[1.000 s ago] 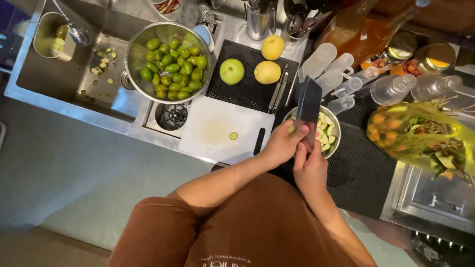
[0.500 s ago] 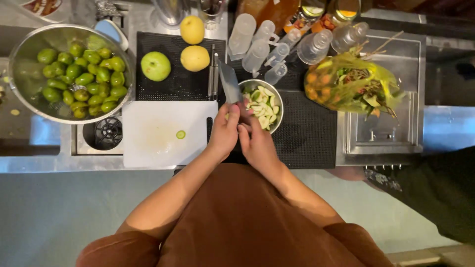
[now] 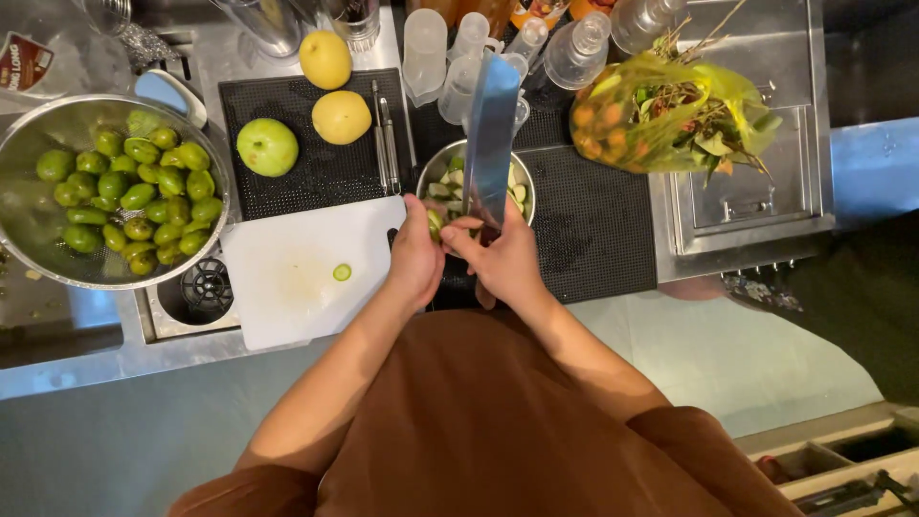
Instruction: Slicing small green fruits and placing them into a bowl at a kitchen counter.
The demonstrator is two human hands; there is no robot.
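A metal colander [image 3: 29, 206] of green fruit sits far left; a white cutting board [image 3: 287, 278] lies beside it; the right hand [image 3: 507, 263] clamps a broad knife [image 3: 493, 139] over a small bowl [image 3: 522, 182]; the left hand [image 3: 416, 258] pinches a green piece [image 3: 436, 222].
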